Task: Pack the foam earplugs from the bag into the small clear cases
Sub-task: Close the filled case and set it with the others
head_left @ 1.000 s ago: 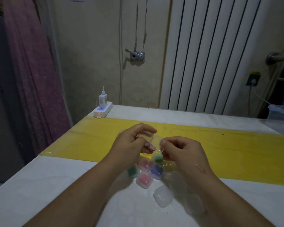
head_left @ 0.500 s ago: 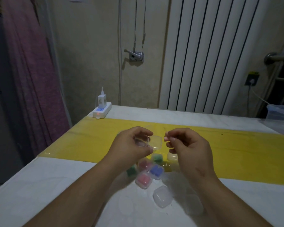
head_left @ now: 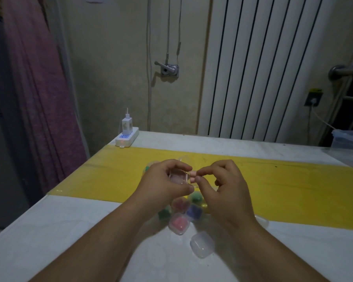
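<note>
Head view: several filled cases (head_left: 178,222) on tabletop (head_left: 69,231); left hand (head_left: 163,184) grips open case (head_left: 177,178), right hand (head_left: 226,190) pinches its edge; empty case (head_left: 202,244) likely left to fill

the clear case (head_left: 177,177) is thin, glossy see-through plastic; the empty case (head_left: 202,244) looks milky and smooth. the yellow sheet (head_left: 283,186) is shiny film on a smooth pale tabletop (head_left: 55,241). the power strip (head_left: 127,137) is glossy white plastic, the curtain (head_left: 41,102) matt woven cloth.

Clear case (head_left: 178,178) held up above clustered colour-filled cases (head_left: 179,223)
</note>
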{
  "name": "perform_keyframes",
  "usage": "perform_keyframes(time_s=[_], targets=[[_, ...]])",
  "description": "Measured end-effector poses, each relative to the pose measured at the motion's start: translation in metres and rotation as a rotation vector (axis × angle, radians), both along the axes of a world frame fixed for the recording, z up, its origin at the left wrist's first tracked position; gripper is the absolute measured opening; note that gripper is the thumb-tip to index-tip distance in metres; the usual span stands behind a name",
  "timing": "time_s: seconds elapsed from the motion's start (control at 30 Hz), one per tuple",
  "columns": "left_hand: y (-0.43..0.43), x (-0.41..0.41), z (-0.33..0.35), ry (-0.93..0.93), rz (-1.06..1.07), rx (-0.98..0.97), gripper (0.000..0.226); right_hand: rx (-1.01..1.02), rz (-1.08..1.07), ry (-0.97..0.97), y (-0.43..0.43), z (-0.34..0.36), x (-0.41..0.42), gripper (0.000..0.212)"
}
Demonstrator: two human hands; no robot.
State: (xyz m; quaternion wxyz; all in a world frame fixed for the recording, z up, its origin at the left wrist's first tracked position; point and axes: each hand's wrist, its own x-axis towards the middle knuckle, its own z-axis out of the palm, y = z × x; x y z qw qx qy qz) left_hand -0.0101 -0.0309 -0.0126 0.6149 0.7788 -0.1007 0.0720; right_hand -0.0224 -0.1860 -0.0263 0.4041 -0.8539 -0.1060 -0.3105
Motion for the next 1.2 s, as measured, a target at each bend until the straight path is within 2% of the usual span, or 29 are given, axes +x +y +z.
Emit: perform_keyframes(time_s=[0.2,0.47,0.6,0.67,0.77,0.83,1.0,1.1,1.2], targets=[[-0.001,-0.003,0.002,0.013,-0.031,-0.048,0.037,0.029,-0.023,0.075,0.0,0.003,0.002,0.006],[-0.002,-0.003,0.002,0.017,-0.025,0.004,0.038,0.381,0.089,0.225,-0.001,0.007,-0.004,0.028],[-0.001,-0.006,0.003,-0.003,-0.06,-0.008,0.043,0.461,0.161,0.363,-0.001,0.011,-0.003,0.024],[0.0,-0.006,0.003,0.03,-0.111,-0.105,0.047,0.523,0.173,0.374,-0.002,0.01,-0.002,0.023],[0.001,-0.004,0.008,0.182,-0.253,-0.454,0.024,0.625,0.166,0.333,-0.004,0.01,0.0,0.016],[0.002,-0.002,0.007,0.21,-0.306,-0.535,0.019,0.631,0.165,0.325,-0.005,0.009,0.001,0.015],[0.0,-0.002,0.002,0.133,-0.255,-0.325,0.017,0.639,0.224,0.371,-0.002,0.008,0.0,0.01],[0.001,0.0,0.0,0.085,-0.176,-0.23,0.022,0.783,0.28,0.408,0.0,0.008,0.0,0.031],[0.001,-0.001,0.001,0.061,-0.132,-0.212,0.028,0.701,0.28,0.417,0.001,0.007,-0.002,0.028]])
